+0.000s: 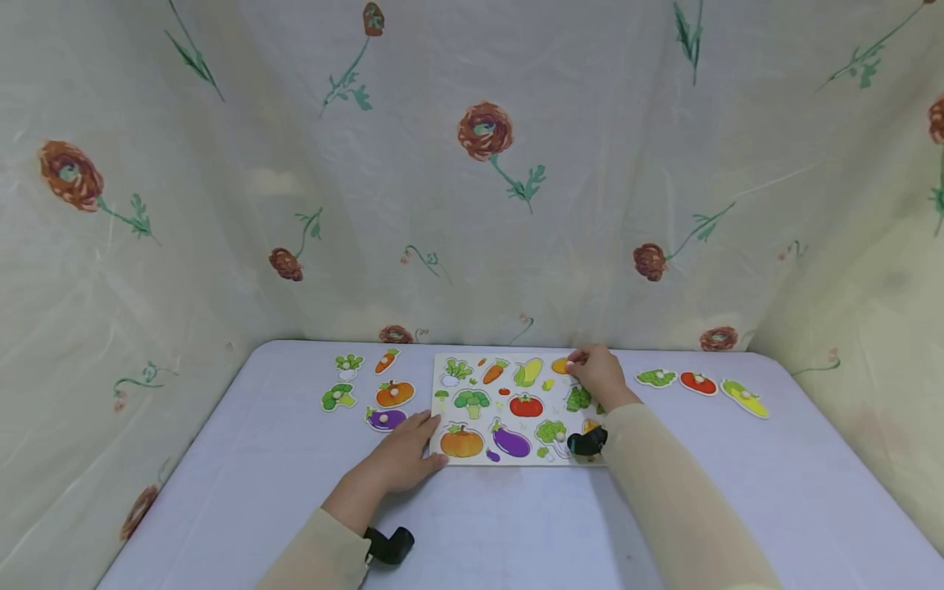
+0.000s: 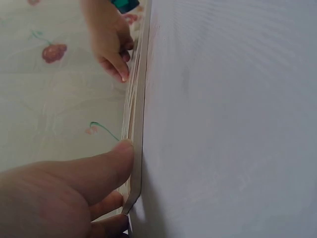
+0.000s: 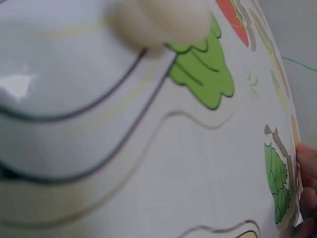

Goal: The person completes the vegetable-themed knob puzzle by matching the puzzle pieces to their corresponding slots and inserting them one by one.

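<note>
On the table lies a white puzzle board with printed vegetables. My left hand rests at its lower left corner, thumb against the front edge and fingers along the left side. In the left wrist view the thumb presses the edge of the board. At the far right corner my right hand pinches a yellow-orange piece, which the fingers partly cover. Close to the right wrist camera is a blurred round knob over a green leafy picture.
Left of the board lie loose knobbed pieces: a turnip, carrot, broccoli, pumpkin and eggplant. To its right are a green leafy piece, a red tomato-like piece and corn. Floral curtain borders the table.
</note>
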`<state>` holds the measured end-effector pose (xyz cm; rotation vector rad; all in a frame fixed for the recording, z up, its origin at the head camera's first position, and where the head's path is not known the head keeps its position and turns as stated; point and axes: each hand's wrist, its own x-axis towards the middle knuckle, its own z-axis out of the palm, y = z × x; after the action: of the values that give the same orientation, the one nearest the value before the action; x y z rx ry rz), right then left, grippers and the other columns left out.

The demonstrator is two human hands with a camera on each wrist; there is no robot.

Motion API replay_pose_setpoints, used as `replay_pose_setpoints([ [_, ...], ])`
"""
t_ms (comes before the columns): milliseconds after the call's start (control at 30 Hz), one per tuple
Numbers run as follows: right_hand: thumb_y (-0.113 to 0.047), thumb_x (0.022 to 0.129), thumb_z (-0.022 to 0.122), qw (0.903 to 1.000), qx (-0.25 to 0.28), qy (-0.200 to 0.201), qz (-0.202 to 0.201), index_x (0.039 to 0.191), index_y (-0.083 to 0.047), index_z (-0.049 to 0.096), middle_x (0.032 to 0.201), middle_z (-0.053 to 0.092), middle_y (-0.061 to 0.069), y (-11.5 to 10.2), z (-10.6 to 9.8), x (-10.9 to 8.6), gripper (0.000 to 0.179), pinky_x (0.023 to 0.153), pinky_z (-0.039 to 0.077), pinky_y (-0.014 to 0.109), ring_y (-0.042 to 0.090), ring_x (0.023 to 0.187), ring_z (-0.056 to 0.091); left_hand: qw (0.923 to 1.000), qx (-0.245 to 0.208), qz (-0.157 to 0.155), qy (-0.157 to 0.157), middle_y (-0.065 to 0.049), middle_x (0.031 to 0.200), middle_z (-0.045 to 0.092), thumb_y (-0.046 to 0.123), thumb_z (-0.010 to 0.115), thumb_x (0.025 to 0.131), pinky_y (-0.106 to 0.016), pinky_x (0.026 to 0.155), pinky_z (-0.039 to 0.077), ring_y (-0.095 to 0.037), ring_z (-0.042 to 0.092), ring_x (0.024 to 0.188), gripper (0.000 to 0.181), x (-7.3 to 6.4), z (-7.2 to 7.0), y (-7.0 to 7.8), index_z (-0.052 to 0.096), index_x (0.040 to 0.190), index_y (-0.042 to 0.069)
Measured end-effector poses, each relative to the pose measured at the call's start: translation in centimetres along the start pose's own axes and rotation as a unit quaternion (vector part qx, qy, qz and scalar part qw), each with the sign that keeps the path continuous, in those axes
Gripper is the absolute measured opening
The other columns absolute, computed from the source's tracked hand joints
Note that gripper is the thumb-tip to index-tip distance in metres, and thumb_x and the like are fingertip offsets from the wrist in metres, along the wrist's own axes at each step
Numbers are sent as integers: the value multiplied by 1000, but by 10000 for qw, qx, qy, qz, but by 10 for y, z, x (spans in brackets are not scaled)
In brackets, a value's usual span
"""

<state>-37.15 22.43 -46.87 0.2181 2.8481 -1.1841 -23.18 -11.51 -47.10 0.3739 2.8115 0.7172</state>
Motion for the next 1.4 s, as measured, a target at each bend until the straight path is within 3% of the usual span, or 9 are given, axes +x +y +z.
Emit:
replay_pose_setpoints([
  [267,-20,100,63,9998,131,-85,-121,121,-4,64,122,59,16,4,-12,-1,26,92,46,43,30,104,51,10000,-11,13,-2,-13,162,30,38,66,96,-54,117,28,-33,24,150,70,-1,0,1,39,155,10],
  [400,-19,100,63,9997,120,-33,-213,119,-4,64,118,58,16,-3,-24,-8,24,92,46,44,31,104,50,10000,13,4,-8,-13,162,30,38,66,96,-54,117,28,-33,24,150,70,0,-1,0,39,155,11],
  [567,-16,98,65,9973,-287,154,-659,113,1,65,109,61,19,-9,-42,-17,23,87,47,45,33,97,53,10000,45,-8,-14,-13,162,30,39,66,96,-54,118,27,-33,23,150,70,1,-2,0,38,155,10],
  [800,-17,98,65,9970,-359,170,-671,114,-1,64,113,59,20,-5,-59,-30,23,88,50,44,34,101,51,10000,33,-5,-14,-13,162,29,39,66,96,-54,118,28,-32,23,150,71,1,-2,0,38,155,11],
  [1033,-16,97,67,9929,-555,356,-987,115,1,65,113,60,21,5,-73,-41,25,82,51,42,36,100,53,10000,2,-7,-30,-13,162,29,39,66,96,-54,118,27,-32,23,150,70,2,0,-1,38,155,11],
  [1400,-19,96,69,9914,-680,404,-1039,118,1,65,114,61,22,20,-96,-55,29,73,52,36,35,96,56,10000,-26,-70,-52,-12,162,29,38,66,96,-55,117,27,-32,23,150,71,-1,0,1,38,155,11],
])
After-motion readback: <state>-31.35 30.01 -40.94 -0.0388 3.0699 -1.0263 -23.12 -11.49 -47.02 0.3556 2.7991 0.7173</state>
